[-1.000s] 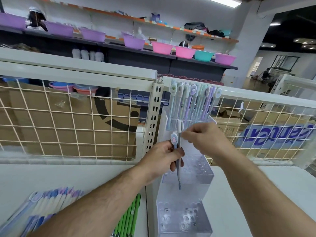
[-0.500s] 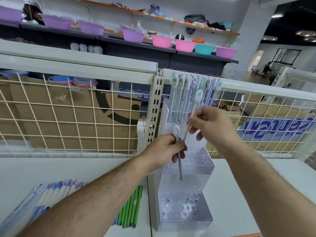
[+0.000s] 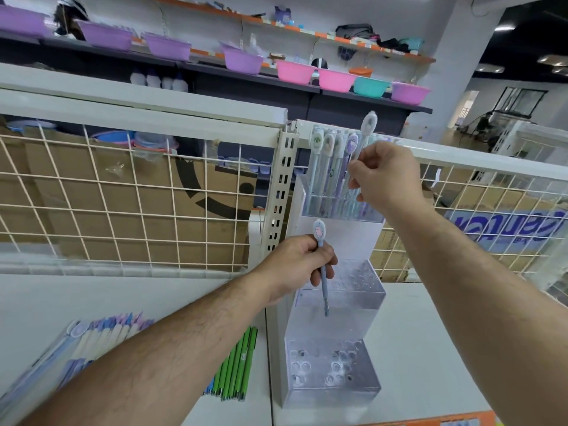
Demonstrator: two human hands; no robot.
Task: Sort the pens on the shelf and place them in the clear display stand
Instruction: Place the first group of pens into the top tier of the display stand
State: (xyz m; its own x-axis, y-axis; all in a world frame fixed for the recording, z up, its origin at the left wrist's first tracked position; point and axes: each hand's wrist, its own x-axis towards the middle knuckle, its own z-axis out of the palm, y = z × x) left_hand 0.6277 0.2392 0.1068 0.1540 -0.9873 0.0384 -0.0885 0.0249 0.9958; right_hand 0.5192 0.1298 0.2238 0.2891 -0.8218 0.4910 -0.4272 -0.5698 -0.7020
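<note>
Over the top tier (image 3: pixel 341 210): my right hand (image 3: pixel 384 176) pinches a pale pen (image 3: pixel 368 123), cap up.
Left hand (image 3: pixel 295 265): grips a blue pen (image 3: pixel 324 287) before the clear display stand (image 3: pixel 338 392).
Pale pen: best lowered straight, tip-first, beside the seated pens (image 3: pixel 329 167).

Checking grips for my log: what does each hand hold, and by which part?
Left hand grips a blue cartoon-topped pen at mid-barrel; right hand pinches a pale grey-topped pen on its barrel.

Clear tiered stand (image 3: pixel 332 379); pastel pens (image 3: pixel 329 173) in its top tier (caps up); blue pen (image 3: pixel 322 272) before the middle, pale pen (image 3: pixel 368 126) above the row.
</note>
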